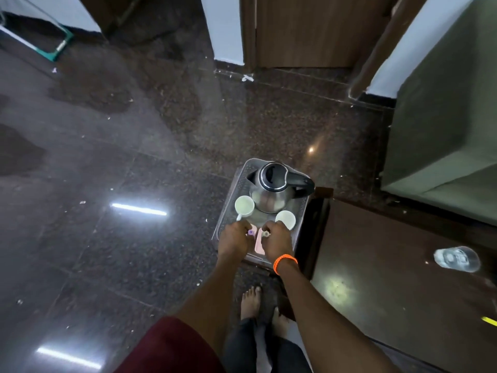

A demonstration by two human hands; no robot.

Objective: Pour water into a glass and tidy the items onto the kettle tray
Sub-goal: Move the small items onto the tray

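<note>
Both your hands worked at the near end of the kettle tray.

On the clear tray [227,211] the left cup [244,206] looked empty, the steel kettle [271,189] stood behind with lid shut, and the right cup [286,219] also looked empty. Your left hand [236,239] pinched a small purple-tipped item [251,232]; your right hand [277,242], orange band [285,261] at the wrist, pinched a pale one [265,234], over a pink packet [259,244]. The glass [457,259] lay on the dark table [390,278], well apart to the right.
</note>
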